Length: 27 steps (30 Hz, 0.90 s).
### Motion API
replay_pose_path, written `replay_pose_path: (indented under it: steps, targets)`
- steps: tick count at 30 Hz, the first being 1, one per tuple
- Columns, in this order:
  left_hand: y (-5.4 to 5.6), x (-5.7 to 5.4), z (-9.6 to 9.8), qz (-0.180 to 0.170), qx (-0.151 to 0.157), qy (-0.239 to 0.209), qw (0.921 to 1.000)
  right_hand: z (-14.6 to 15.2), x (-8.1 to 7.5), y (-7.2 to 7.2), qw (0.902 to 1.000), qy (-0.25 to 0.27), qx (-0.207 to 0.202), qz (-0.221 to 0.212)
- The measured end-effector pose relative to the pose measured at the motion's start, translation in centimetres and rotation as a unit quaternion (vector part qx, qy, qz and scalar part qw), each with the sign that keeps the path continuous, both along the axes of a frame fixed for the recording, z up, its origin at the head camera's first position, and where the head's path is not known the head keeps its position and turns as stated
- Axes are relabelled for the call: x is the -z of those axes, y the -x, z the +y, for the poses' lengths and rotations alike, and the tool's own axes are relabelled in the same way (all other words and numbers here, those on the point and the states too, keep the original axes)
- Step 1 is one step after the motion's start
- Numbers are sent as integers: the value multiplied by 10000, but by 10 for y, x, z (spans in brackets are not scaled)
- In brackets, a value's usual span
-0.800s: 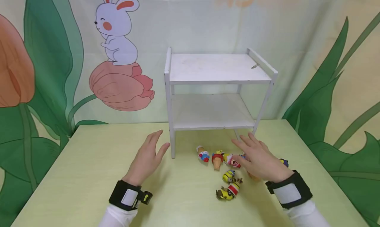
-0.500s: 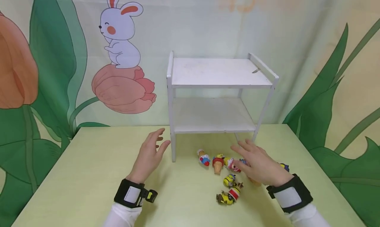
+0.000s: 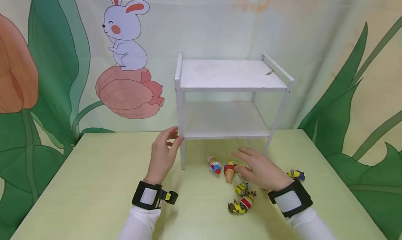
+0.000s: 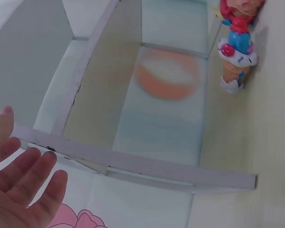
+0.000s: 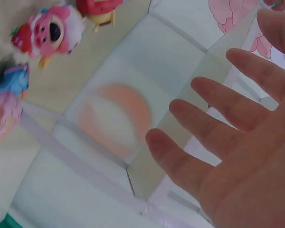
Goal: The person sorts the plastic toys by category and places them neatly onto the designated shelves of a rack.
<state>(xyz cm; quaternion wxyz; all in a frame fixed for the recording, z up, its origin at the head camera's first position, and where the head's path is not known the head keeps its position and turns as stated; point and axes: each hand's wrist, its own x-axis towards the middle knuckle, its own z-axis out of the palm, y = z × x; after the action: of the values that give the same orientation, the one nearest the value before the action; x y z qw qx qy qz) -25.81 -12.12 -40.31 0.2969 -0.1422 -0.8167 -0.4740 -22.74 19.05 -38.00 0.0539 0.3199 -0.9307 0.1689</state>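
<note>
My left hand (image 3: 162,155) is at the front left leg (image 3: 180,111) of a white two-tier shelf rack (image 3: 226,119). Its thumb tip overlaps the leg in the head view, and the other fingers are bent loosely beside it. In the left wrist view the fingertips (image 4: 47,159) lie right at the leg's edge. My right hand (image 3: 262,168), fingers spread and holding nothing, hovers over small toy figures below the rack's right side. A pink bear figure with a strawberry (image 5: 52,31) is partly hidden by this hand in the head view.
Before the rack lie a blue-and-white ice-cream-cone figure (image 3: 215,165) and a red-topped cone figure (image 3: 229,173). Nearer are several yellow figures, one in red and white (image 3: 247,201). Another yellow figure (image 3: 296,174) lies far right. A printed curtain (image 3: 213,27) hangs behind the table.
My left hand has moved up and right to the rack's leg. My right hand has shifted left over the figures, uncovering the yellow figure at the far right. The rack stays in place.
</note>
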Motion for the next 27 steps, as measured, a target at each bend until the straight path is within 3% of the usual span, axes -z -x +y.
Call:
replay_pose_path:
  steps: [12, 27]
  targets:
    - [3, -5, 3, -40, -81, -602, 9981, -26, 11, 16, 9992, -48, -107, -380]
    - [21, -4, 14, -9, -187, -891, 9958, -39, 29, 43, 9974, 526, -179, -452]
